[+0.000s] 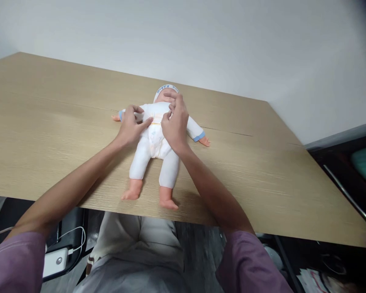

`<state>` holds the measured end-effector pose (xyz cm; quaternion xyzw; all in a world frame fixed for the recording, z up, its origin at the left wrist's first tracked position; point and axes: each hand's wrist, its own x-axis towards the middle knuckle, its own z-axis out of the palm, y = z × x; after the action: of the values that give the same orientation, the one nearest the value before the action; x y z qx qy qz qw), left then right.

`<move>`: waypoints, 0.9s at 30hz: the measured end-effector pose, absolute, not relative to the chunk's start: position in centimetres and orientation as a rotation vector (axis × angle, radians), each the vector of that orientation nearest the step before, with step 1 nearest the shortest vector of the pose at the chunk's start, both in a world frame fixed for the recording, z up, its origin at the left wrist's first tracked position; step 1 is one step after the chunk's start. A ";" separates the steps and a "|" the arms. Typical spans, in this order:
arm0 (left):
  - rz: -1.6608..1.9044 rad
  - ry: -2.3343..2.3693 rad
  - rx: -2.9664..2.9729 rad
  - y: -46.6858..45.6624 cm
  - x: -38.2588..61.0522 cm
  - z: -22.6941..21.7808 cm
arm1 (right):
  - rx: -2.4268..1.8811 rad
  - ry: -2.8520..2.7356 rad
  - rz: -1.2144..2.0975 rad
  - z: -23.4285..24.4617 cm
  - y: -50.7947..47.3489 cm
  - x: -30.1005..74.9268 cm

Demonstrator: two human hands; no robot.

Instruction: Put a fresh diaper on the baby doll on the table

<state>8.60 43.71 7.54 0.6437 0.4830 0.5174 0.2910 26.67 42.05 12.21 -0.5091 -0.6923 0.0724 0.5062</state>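
Note:
A baby doll [169,173] in a white suit with blue cuffs lies on its back, feet pointing at me. Around its hips sits a white diaper [156,140] with a yellow line at the front waistband. My left hand [131,125] rests at the doll's side, thumb reaching onto the waistband and fingers spread apart from it. At the other side of the waistband, my right hand [175,124] is closed, thumb and index finger pinched at the diaper's edge. Its raised fingers partly cover the doll's head, which wears a printed white cap [166,86].
The doll lies on a wooden table [247,171] that meets a pale wall [201,44]. Below the front edge at left, a white device with a cable [55,261] lies on a black seat. A dark object [350,175] stands beyond the right edge.

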 end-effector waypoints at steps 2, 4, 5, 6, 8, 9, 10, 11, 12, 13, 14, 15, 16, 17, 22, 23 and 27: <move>1.470 1.357 1.890 40.7 8.6 9.9 | -1.191 -1.640 0.145 13.6 39.9 27.0; 1.423 1.342 2.046 37.1 8.7 12.0 | -1.162 -1.656 0.164 14.5 36.6 27.5; 1.356 1.320 2.125 35.4 8.6 12.6 | -1.145 -1.685 0.196 14.7 34.8 27.9; 1.269 1.293 2.200 33.9 8.5 12.9 | -1.121 -1.730 0.249 14.7 32.9 28.3; 1.033 1.210 2.322 31.7 8.2 12.6 | -1.037 -1.866 0.386 13.8 29.5 29.3; 0.905 1.162 2.352 31.1 7.9 12.2 | -1.006 -1.950 0.465 13.0 28.2 29.9; 0.790 1.126 2.363 30.8 7.6 11.5 | -0.993 -2.035 0.534 12.1 27.3 30.6; 0.704 1.109 2.360 30.8 7.3 10.8 | -1.006 -2.106 0.579 11.1 26.7 31.3; 0.658 1.110 2.350 30.9 7.0 10.2 | -1.050 -2.156 0.588 10.1 26.5 32.0; 0.655 1.130 2.336 31.2 6.8 9.6 | -1.116 -2.182 0.557 9.2 26.6 32.8; 0.682 1.162 2.319 31.6 6.7 9.2 | -1.190 -2.181 0.498 8.5 27.0 33.4; 0.720 1.192 2.302 32.0 6.6 8.8 | -1.259 -2.164 0.430 8.0 27.5 33.9; 0.754 1.219 2.282 32.5 6.6 8.6 | -1.316 -2.140 0.372 7.7 28.1 34.3; 0.772 1.243 2.263 32.9 6.7 8.5 | -1.361 -2.121 0.332 7.6 28.6 34.5; 0.774 1.295 2.259 34.5 7.6 8.4 | -1.450 -2.154 0.180 7.5 29.9 32.5; 0.783 1.292 2.273 34.6 7.7 8.3 | -1.461 -2.159 0.151 7.3 29.8 32.0; 0.790 1.284 2.311 34.9 7.5 7.8 | -1.469 -2.144 0.150 6.6 29.6 31.1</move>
<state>7.48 34.89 7.79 0.8223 0.4568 0.2811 0.1902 31.05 29.59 6.61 -0.5440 -0.7939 0.0555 0.2659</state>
